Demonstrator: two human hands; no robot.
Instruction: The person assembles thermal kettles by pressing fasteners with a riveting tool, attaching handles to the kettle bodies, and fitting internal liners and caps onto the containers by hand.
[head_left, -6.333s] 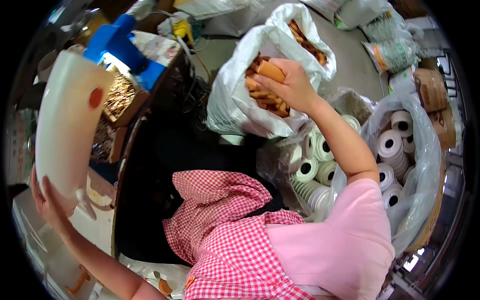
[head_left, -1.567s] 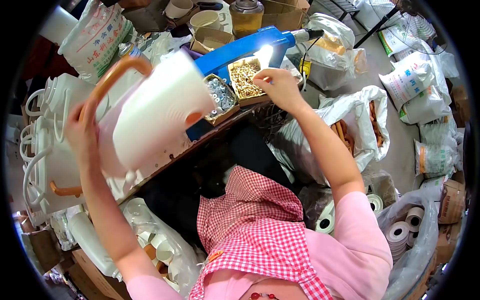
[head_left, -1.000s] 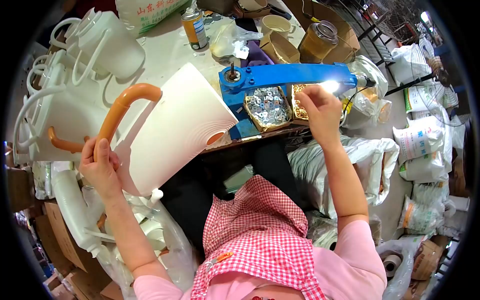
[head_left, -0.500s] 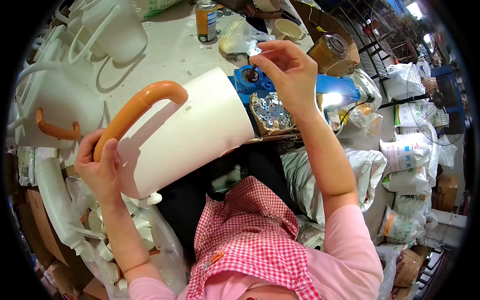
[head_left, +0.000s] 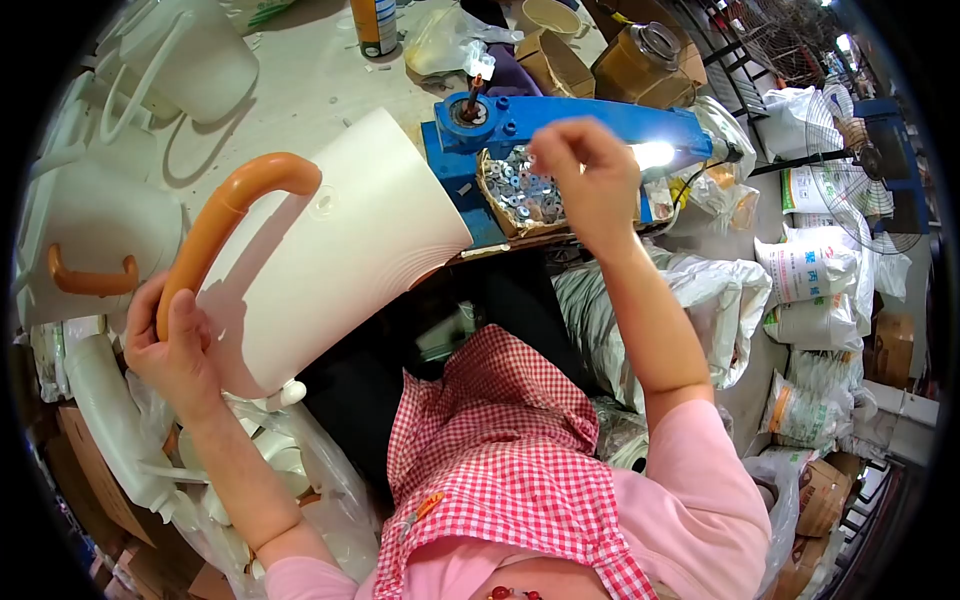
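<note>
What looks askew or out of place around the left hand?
The orange handle in the left hand: its upper end seems to stand clear of the white container, beside a round mark, so it looks unfastened there.

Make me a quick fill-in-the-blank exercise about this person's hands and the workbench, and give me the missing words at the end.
1. The person's ____ hand grips the curved orange handle.
2. The other hand is raised near the metal washers and a machine arm painted ____.
3. The large container beside the handle is ____.
4. The apron has a red-and-white ____ pattern.

Missing words: left; blue; white; checked.
</note>
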